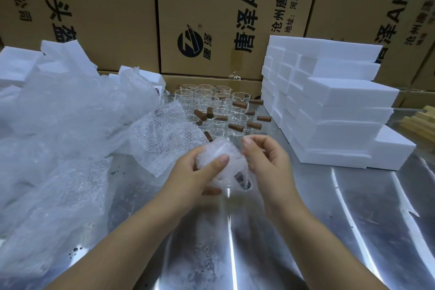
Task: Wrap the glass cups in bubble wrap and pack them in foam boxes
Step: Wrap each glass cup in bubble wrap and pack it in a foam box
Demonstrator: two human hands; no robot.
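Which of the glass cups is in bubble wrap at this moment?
The cup held between the left hand and right hand, bundled in bubble wrap. The other cups stand bare in a cluster behind, brown handles showing.

Left hand (202,172): you're gripping the bubble-wrapped cup (226,167) dead centre, thumb across its top.
Right hand (266,158): fingers curled against the cup's 3 o'clock side, thumb up.
Glass cups (211,108): clustered at 12 o'clock, brown handles poking every way.
Foam boxes (329,106): white stack at 2 o'clock, just beside the cups.
Loose bubble wrap (164,134): sheet at 10 o'clock, touching your bundle.
Metal table (235,242): shiny under your forearms, 6 o'clock.
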